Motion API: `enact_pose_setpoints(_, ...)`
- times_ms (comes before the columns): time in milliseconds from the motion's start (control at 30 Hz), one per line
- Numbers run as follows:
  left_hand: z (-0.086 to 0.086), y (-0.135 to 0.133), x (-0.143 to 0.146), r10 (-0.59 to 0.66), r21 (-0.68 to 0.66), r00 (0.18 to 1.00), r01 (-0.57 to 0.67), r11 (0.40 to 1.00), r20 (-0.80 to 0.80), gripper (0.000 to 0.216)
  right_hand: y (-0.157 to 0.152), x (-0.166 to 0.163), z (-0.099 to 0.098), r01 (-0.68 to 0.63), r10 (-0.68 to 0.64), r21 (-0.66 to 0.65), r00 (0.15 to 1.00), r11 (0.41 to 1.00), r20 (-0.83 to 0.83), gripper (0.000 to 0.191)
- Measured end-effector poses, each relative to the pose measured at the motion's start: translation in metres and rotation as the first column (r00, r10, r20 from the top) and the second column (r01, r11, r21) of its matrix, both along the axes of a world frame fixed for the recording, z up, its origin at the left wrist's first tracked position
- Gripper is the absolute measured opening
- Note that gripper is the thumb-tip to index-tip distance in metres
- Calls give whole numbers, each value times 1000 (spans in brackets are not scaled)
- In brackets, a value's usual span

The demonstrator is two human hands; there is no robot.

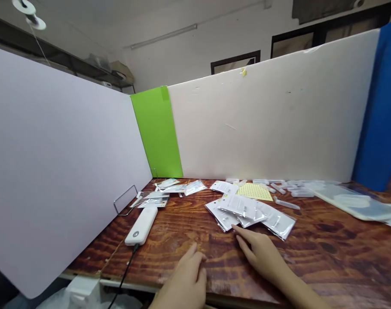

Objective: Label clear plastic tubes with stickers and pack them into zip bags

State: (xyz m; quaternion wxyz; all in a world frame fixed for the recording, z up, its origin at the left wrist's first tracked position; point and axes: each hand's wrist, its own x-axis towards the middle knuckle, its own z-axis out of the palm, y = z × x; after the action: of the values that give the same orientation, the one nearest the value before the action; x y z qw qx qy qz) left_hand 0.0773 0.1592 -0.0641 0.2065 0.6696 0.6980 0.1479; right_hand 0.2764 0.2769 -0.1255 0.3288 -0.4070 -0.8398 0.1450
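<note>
Near the table's front edge rests my left hand (186, 279), its fingers loosely bent and a little apart, with nothing visible in it. My right hand (259, 253) reaches forward over the wood, fingers stretched out. Its index fingertip is at the near edge of a loose pile of flat, clear-wrapped packets (242, 205) with white printed cards inside; whether it touches them I cannot tell. Behind the pile lies a yellow sheet of small round stickers (255, 192). Several small translucent plastic tubes (287, 203) are scattered to its right.
A white oblong device (142, 226) with a black cable lies at left, beside more clear packets (155, 199) and a wire stand (125, 201). A translucent plastic bag (356, 204) is at right. White panels (269, 124), with green and blue sections, enclose the table (331, 266).
</note>
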Motion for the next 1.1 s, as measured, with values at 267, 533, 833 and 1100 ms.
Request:
enact_pose_setpoints(267, -2, 108, -64, 279, 290, 687, -103, 951, -671, 45, 7, 0, 0, -32, 33, -21, 999, 999, 34, 43)
enact_pose_setpoints(533, 1, 196, -128, 154, 263, 591, 102, 960, -792, 26, 21, 0, -12, -15, 10, -106, 998, 994, -55, 43)
enact_pose_setpoints(833, -15, 212, -116, 162, 298, 490, 213, 930, -857, 26, 34, 1, -29, 10, -56, -210, 976, 978, -212, 43)
enact_pose_setpoints(1100, 19, 139, -119, 197, 358, 356, 472, 806, -913, 44, 18, 2, -2, -10, -21, -216, 990, 976, -140, 47)
